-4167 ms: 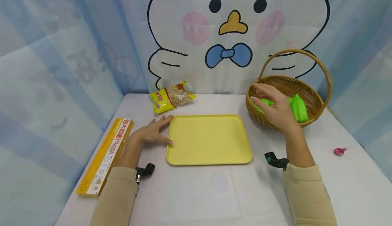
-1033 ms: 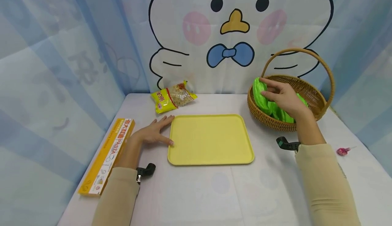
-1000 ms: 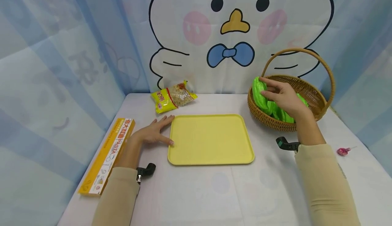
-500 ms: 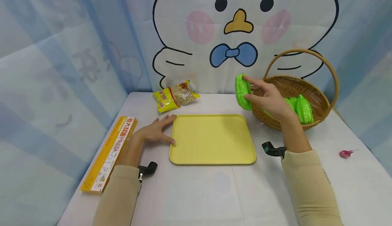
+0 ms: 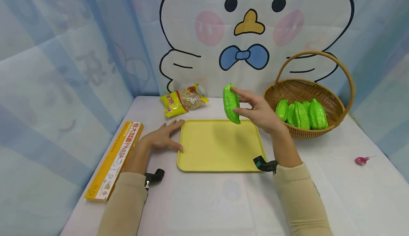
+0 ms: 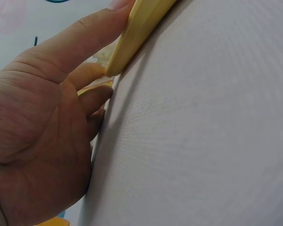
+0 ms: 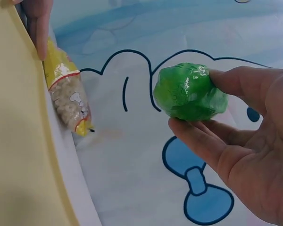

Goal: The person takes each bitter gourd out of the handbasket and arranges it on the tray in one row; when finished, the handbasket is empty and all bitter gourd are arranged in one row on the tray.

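My right hand (image 5: 255, 111) pinches a glossy, lumpy green piece shaped like a small gourd (image 5: 230, 104) between thumb and fingers. It is held upright in the air above the back right part of the yellow tray (image 5: 211, 147). In the right wrist view the green piece (image 7: 191, 92) is seen end-on, its surface shiny and uneven. My left hand (image 5: 163, 135) lies at the tray's left edge with fingers spread. The left wrist view shows its thumb on the tray's rim (image 6: 141, 35). Several similar green pieces (image 5: 301, 115) lie in the wicker basket (image 5: 306, 133).
The basket's tall handle (image 5: 346, 73) arches up at the back right. Behind the tray lies a yellow snack bag (image 5: 184, 101). A long orange and white pasta box (image 5: 115, 161) lies left of the left forearm, and a small pink lollipop (image 5: 361, 160) lies far right.
My right hand reached into the basket, took a green piece and lifted it out leftward, now over the tray. The left hand stays at the tray's edge. The view has shifted slightly.
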{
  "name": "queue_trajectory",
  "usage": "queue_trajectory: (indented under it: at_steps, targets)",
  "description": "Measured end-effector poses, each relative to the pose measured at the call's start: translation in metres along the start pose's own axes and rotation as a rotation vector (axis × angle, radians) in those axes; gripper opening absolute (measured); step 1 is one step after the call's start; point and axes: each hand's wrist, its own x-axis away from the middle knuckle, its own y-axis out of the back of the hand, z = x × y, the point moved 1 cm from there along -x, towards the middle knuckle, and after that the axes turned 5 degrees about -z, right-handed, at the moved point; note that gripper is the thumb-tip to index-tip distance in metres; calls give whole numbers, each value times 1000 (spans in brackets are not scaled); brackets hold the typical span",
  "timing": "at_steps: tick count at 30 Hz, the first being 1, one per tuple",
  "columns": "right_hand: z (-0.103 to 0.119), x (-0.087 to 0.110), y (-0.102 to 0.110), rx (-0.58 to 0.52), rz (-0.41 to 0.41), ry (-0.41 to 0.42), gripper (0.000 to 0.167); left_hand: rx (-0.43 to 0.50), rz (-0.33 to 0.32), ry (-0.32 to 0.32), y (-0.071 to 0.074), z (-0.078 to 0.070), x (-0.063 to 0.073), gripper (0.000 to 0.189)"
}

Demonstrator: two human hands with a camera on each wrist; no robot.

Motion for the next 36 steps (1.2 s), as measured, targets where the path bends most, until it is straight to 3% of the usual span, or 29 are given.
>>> queue_trajectory:
  at_steps: [6,10,24,36]
  targets:
    - [-7,1,-11,18,19,-26,65,-4,0,-5,0,1,-1,122]
    - [-8,-1,-21,-25,45,-45,66,-16,7,-9,1,1,-2,124]
    - [-26,-7,-71,-81,137,-152,65,-25,13,-6,0,1,-2,124]
    - [-44,-8,-108,-7,189,-249,63,-24,15,-27,1,3,-3,125]
